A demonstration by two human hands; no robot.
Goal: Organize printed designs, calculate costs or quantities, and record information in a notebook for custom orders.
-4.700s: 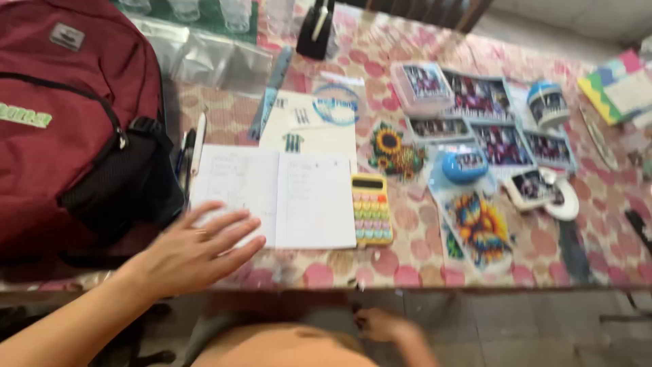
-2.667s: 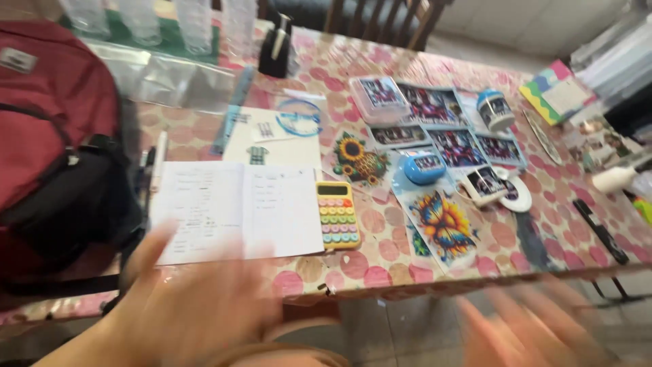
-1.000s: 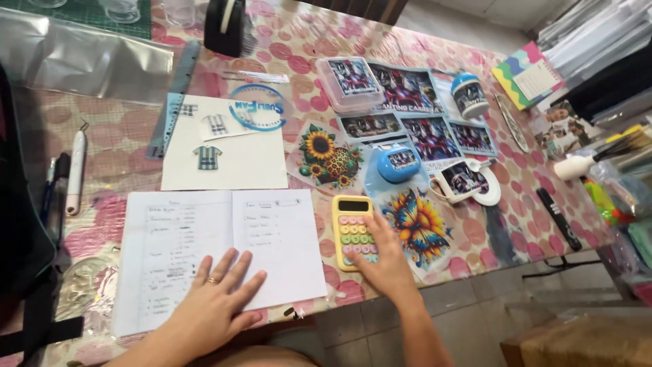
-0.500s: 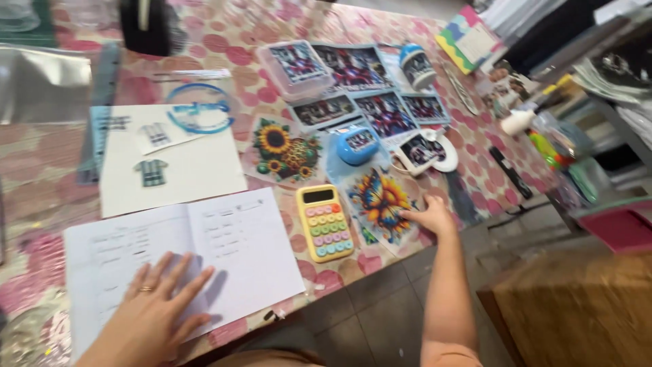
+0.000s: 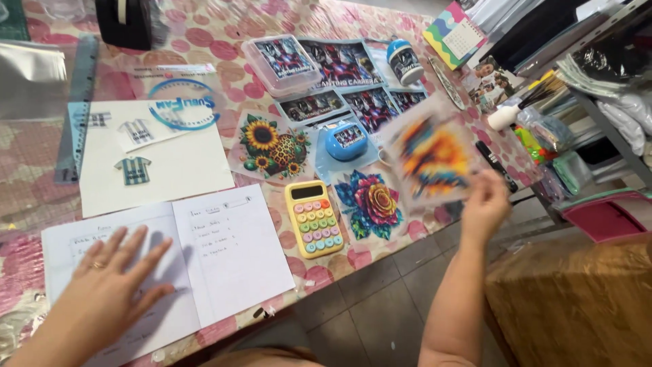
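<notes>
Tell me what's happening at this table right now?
A person's right hand holds a colourful printed sheet lifted off the table; it is motion-blurred. The left hand lies flat on the left page of an open notebook. A yellow calculator sits beside the notebook, with a rose print and a sunflower print lying flat nearby.

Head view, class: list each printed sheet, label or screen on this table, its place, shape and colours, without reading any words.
Calculator: centre, yellow, pastel keys, dark screen.
Rose print: right of it.
Sunflower print: above.
Blurred orange-blue sheet: lifted by right hand.
Notebook: under left hand.
</notes>
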